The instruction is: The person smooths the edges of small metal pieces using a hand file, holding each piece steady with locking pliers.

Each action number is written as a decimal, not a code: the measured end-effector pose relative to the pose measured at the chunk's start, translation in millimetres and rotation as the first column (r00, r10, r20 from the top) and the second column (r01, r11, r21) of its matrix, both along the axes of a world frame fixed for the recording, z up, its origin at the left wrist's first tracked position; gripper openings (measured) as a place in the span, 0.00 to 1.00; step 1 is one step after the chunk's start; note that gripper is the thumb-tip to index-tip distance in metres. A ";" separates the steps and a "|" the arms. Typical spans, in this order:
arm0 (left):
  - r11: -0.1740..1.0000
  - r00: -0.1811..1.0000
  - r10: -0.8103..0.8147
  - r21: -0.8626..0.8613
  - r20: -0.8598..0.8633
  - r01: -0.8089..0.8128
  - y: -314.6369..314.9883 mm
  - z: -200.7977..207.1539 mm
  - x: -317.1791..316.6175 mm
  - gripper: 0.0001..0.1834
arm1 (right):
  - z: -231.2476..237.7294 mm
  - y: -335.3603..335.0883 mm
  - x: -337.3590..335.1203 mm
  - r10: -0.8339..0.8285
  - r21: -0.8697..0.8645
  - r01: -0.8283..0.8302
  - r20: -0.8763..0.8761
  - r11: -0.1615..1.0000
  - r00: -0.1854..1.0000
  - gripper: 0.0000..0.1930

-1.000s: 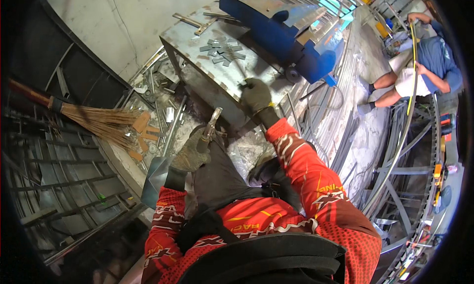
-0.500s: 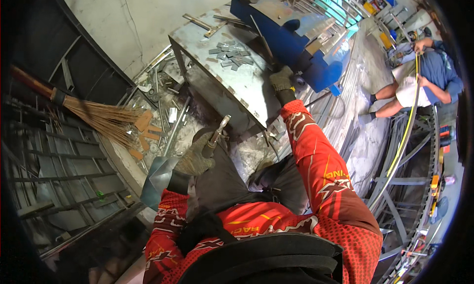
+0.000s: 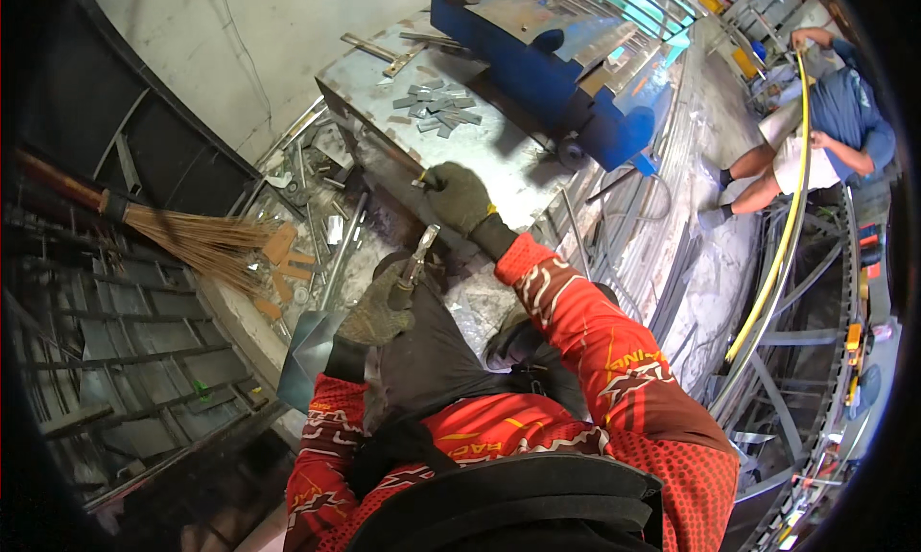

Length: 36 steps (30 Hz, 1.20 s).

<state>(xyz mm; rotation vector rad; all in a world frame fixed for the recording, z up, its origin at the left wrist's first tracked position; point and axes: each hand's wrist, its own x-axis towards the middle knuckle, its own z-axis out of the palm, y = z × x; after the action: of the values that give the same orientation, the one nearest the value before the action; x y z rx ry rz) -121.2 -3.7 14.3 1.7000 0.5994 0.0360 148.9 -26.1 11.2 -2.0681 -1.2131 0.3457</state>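
In the head view, the gloved left hand (image 3: 379, 307) has its fingers wrapped around a plier-like metal tool (image 3: 422, 248) above the thigh, a grip best kept firm with the nose pointing clear of the leg. The gloved right hand (image 3: 460, 197) has curled fingers beside a small light-tipped piece (image 3: 419, 182) near the edge of the tabletop (image 3: 504, 187); whether they pinch it I cannot tell, and handling it steadily, clear of the scattered metal pieces (image 3: 439, 109), seems wise.
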 end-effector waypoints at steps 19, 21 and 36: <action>0.997 0.999 0.027 -0.079 0.037 -0.024 -1.2 -14.4 -8.1 0.51 | -7.3 20.2 9.3 0.146 0.034 -0.146 0.006 0.989 0.989 0.17; 0.993 0.994 0.030 -0.121 0.108 -0.017 -2.1 -10.6 -2.6 0.46 | -14.8 13.7 12.9 0.143 0.092 -0.158 0.153 0.983 0.978 0.17; 0.971 0.990 -0.097 0.229 0.097 0.073 -10.7 5.9 6.0 0.47 | -24.0 -48.9 183.9 -0.153 -0.117 0.199 0.318 0.973 0.936 0.16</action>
<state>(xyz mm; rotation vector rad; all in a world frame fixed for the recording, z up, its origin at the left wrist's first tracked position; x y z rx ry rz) -115.2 -14.4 20.2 1.9289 0.4540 0.1386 332.9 -75.0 -12.9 -2.4065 -1.1942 0.0271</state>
